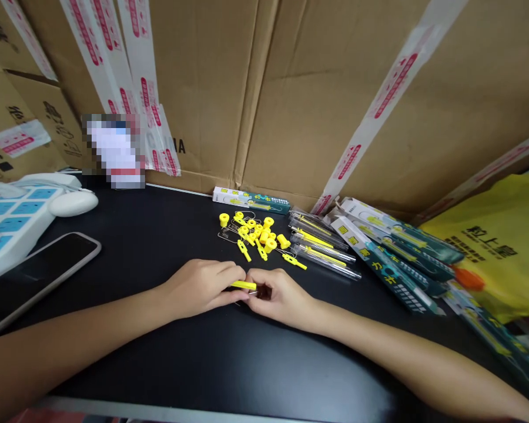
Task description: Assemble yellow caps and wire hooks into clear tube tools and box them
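My left hand and my right hand meet fingertip to fingertip on the black tabletop. Between them lies a thin yellow plastic stick, pinched by both hands. What my right hand's curled fingers hide besides it I cannot tell. Just beyond the hands sits a loose pile of small yellow plastic parts: round caps, thin sticks and wire loops. To the right of that pile lie clear tubes with yellow sticks inside.
Green-and-white packaged boxes fan out at the right, one more behind the pile. A yellow plastic bag lies far right. A phone, white power strip and white mouse lie left. Taped cardboard cartons wall the back.
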A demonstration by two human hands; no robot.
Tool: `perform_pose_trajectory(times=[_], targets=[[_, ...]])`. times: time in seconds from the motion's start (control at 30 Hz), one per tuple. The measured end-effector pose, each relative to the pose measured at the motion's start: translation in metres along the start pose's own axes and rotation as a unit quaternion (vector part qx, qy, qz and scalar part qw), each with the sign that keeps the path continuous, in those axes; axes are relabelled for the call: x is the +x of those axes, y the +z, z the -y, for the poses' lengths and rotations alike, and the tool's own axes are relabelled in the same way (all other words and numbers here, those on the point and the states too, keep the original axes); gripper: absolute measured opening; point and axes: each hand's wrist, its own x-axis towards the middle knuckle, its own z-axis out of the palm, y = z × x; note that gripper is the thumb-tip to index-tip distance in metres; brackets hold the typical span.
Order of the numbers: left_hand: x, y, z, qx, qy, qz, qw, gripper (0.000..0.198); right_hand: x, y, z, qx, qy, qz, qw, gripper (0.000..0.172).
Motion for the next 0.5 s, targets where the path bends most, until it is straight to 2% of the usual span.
perform_pose_trajectory(times=[0.23, 0.37, 0.5], targets=[[-0.0003, 0.0014, 0.0031, -0.081, -0.014, 0.028, 0.996, 0.03, -0.0011, 0.0, -0.0069, 0.076, 0.024, -0.024, 0.997, 0.003], [0.0011, -0.0026, 0.003, -0.099, -0.031, 0.027, 0.994, 0.026, -0.0019, -0.0019, -0.0075, 0.102, 0.039, -0.033, 0.993, 0.012], [0.0023, -0.006, 0.005, -0.108, -0.087, -0.003, 0.99, 0.021, -0.0029, -0.0048, -0.0083, 0.146, 0.042, -0.09, 0.984, 0.021]])
